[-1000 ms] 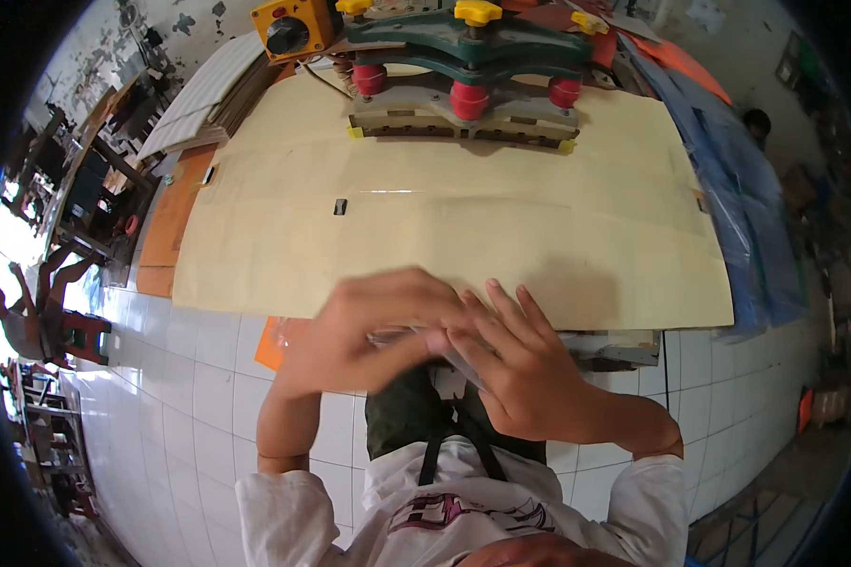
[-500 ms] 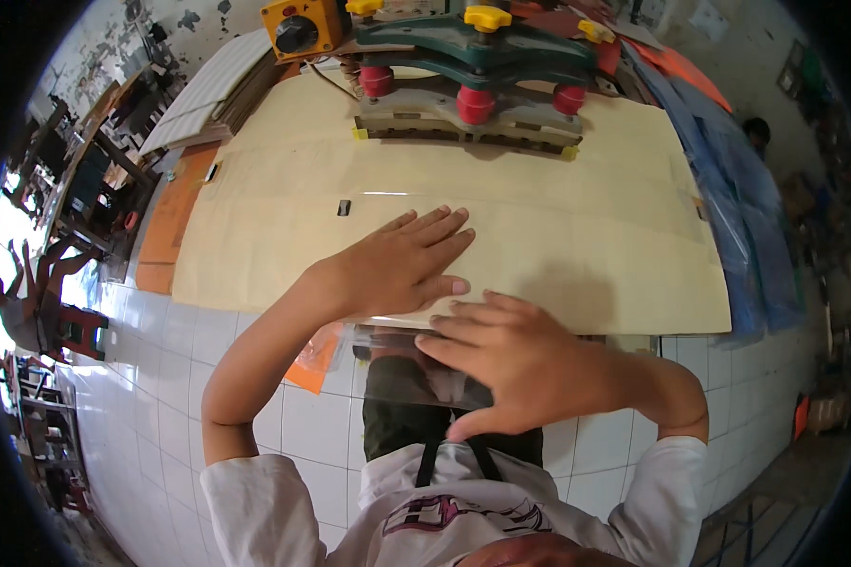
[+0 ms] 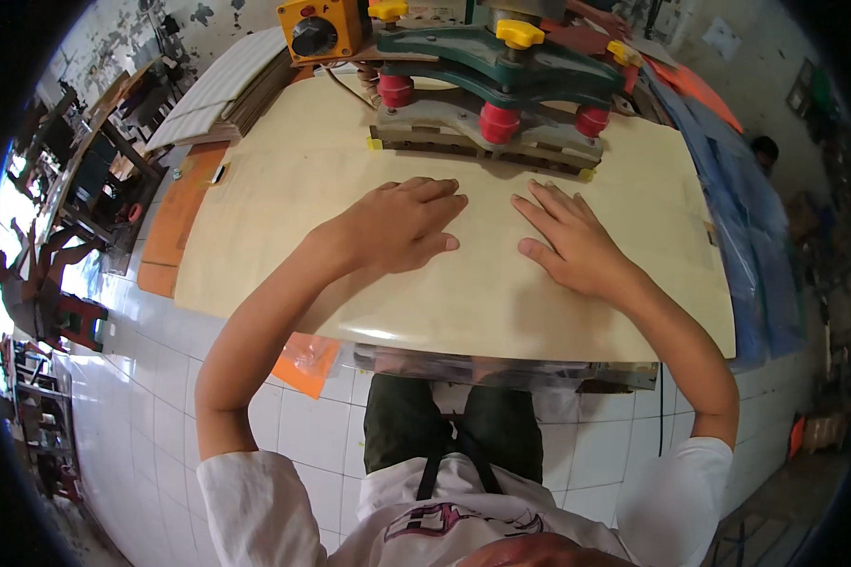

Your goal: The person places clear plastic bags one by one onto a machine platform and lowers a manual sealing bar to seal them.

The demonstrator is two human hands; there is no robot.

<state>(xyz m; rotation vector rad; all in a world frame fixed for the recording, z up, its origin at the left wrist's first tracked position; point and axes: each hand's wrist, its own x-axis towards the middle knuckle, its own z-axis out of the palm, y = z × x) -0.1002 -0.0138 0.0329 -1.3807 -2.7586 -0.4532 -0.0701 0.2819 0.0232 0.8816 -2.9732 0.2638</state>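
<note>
In the head view, a worker in a white short-sleeved shirt [image 3: 246, 501] and dark green shorts [image 3: 402, 425] rests both hands, palms down, on a broad, smooth, cream-coloured tabletop [image 3: 539, 317]. The left hand [image 3: 402, 225] lies left of the middle, fingers angled toward the back edge; the right hand [image 3: 577, 244] lies opposite, with a stretch of surface between them. Each grip is loose and spread nearly flat, with nothing visibly grasped; whether anything thin lies beneath the palms cannot be told. The tabletop they touch gleams near its front edge, left of centre.

Toward the back edge stands a dark green metal press head [image 3: 501, 68] with yellow knobs and red cylindrical supports, its long grey metal bar [image 3: 487, 146] just beyond the fingertips. A yellow control box with a black dial [image 3: 323, 33] sits left of it. White ribbed sheets [image 3: 227, 83] are stacked at the back left corner, and translucent blue plastic sheeting [image 3: 752, 208] drapes along the right edge. Clear plastic [image 3: 454, 367] shows below the front edge.
</note>
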